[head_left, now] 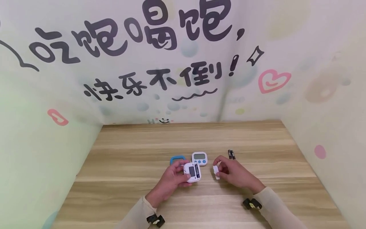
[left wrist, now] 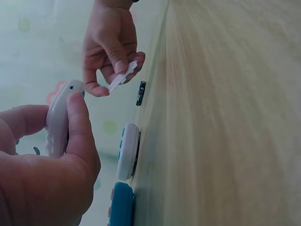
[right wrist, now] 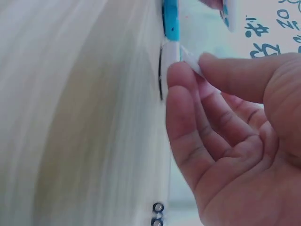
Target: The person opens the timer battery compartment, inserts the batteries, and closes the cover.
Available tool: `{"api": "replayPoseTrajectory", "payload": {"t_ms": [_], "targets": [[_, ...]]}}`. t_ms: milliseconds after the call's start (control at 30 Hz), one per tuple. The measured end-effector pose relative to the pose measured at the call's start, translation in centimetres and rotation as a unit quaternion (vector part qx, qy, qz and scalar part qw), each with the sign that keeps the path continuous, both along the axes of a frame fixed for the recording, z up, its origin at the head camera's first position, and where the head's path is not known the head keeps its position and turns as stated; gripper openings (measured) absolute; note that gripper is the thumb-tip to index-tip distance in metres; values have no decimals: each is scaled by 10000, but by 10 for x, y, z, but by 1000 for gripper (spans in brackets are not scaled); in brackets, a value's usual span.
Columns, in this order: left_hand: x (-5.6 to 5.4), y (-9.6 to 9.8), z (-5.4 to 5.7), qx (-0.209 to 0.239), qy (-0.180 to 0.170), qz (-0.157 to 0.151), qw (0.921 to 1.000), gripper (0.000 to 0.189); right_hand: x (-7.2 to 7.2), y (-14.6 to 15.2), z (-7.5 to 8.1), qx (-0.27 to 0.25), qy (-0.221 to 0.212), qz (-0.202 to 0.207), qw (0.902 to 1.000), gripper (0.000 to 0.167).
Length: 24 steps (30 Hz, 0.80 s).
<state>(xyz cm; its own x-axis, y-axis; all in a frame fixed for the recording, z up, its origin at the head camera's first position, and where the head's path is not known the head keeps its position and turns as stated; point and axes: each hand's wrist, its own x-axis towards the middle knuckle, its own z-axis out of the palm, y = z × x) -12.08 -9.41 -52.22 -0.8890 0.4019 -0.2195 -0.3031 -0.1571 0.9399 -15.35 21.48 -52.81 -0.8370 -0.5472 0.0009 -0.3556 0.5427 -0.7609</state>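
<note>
My left hand (head_left: 169, 179) holds a white digital timer (head_left: 188, 172) above the table, its back turned up. A dark battery (head_left: 197, 170) lies in the uncovered slot along the timer's right side. Between thumb and fingers, my right hand (head_left: 233, 173) pinches a small white battery cover (head_left: 216, 172), a short way right of the timer. In the left wrist view the cover (left wrist: 123, 76) is tilted, seen nearly edge-on. Behind the hands, a second white timer (head_left: 199, 158) with blue buttons lies screen up. Beside it a blue timer (head_left: 177, 158) is partly hidden by my left hand.
Two small black batteries (head_left: 231, 154) lie side by side on the wooden table (head_left: 137, 146), beyond my right hand. A printed wall (head_left: 183, 108) closes off the back, and plain side walls (head_left: 317, 133) border the table.
</note>
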Motion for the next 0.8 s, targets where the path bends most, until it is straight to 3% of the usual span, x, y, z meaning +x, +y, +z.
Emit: {"api": "replayPoseTrajectory", "payload": {"t_ms": [267,367,533,800], "targets": [[2,-2,6,67,34,-112,9999,63,1,-20,13,-756,65,-193,9969,32],[2,-2,7,60,86,-133,9999,63,3,-28,17,-1170,-207,-331,9924,34],[3,1,9,72,74,-194,9998,64,6,-39,20,-1931,-802,-469,9768,35],[8,5,10,118,-60,-148,9998,62,12,-50,20,-2059,-1048,-433,9720,32]]}}
